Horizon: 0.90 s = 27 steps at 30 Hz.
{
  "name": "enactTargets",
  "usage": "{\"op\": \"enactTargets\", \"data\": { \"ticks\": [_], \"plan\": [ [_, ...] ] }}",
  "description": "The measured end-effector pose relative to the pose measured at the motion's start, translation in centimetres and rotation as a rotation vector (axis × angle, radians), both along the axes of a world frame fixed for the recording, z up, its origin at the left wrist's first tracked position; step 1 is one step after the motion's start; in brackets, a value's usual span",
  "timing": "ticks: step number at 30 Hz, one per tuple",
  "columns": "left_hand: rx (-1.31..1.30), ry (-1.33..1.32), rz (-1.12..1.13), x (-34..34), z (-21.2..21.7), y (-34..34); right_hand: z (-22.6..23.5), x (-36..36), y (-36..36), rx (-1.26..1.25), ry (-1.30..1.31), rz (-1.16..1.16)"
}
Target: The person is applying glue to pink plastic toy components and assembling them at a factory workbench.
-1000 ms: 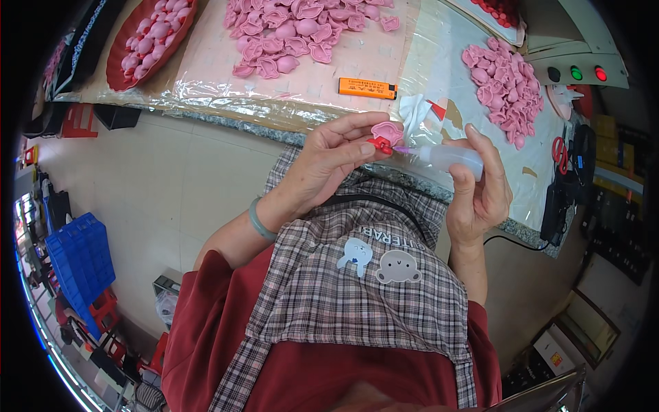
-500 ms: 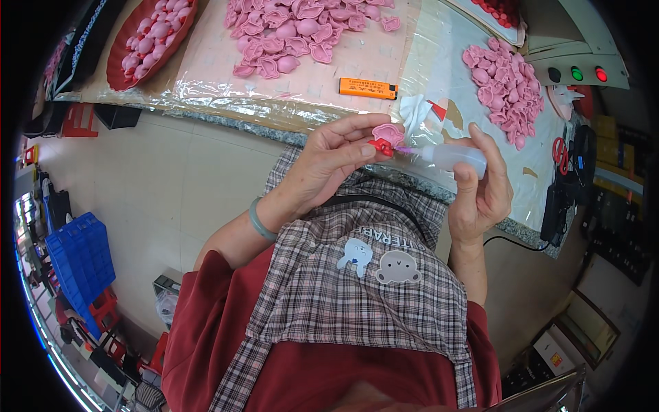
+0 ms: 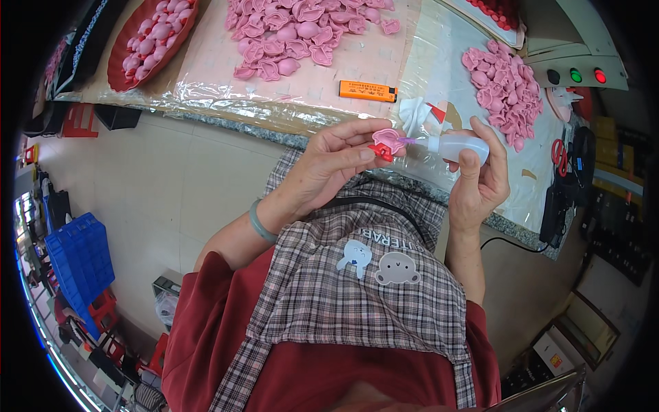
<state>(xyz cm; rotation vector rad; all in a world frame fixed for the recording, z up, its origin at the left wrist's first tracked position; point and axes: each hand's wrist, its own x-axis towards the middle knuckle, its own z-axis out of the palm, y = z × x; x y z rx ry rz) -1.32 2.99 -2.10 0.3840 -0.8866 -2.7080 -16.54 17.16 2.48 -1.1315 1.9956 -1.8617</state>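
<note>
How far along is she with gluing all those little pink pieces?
In hand: the left hand holds a pink moulded piece with a red part, while the right hand points a small white squeeze bottle at it. Heaps of similar pink pieces cover the table; which are finished cannot be told.

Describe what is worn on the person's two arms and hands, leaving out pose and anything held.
Both forearms are bare, with no sleeves reaching them and no gloves on either hand. The left hand has a pale green bangle around its wrist. The right hand and its wrist show no band, watch or ring that can be made out. Fingernails look unpainted, though they are too small to be sure.
</note>
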Motion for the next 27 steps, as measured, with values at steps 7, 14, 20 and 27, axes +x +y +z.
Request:
{"op": "enactTargets", "data": {
  "ticks": [7,14,20,27],
  "plan": [
    [0.000,0.003,-0.021,-0.1,0.4,-0.1,-0.9,0.3,-0.4,-0.048,-0.104,0.000],
    [0.007,0.020,-0.018,-0.1,0.5,-0.2,-1.8,0.8,-0.3,-0.083,-0.206,0.025],
    [0.015,0.021,-0.002,0.0,0.7,-0.2,-1.9,1.0,-0.3,-0.078,-0.226,0.028],
    [0.016,0.019,-0.002,0.0,0.6,-0.1,-2.2,1.0,-0.3,-0.060,-0.215,0.030]
  ]
}}
